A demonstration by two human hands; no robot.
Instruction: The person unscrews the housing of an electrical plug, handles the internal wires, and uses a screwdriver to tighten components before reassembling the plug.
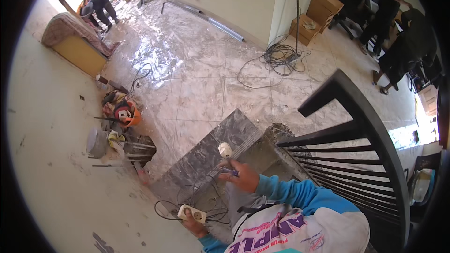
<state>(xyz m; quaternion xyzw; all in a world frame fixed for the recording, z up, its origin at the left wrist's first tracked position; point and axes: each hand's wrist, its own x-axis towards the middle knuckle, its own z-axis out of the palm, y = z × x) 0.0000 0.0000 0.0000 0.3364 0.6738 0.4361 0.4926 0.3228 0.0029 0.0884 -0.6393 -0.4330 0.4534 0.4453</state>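
My left hand [195,225] is closed around one end of a white two-outlet extension socket [191,214], low in the view beside the wall. Thin black cable [165,210] loops around it and over the steps. Farther up and to the right, my right hand [244,178] has its fingers curled around a small dark blue object [230,172], whose kind is too small to tell. Just beyond those fingertips is a white rounded piece [225,149] with a narrow neck. Whether the fingers touch it cannot be made out.
A dark marble step [206,147] lies ahead, with a black stair railing [375,112] at right. An orange bucket [130,116] and tools stand along the left wall. Coiled cable [283,58] and cardboard boxes [305,29] lie farther off. Several people work in the background.
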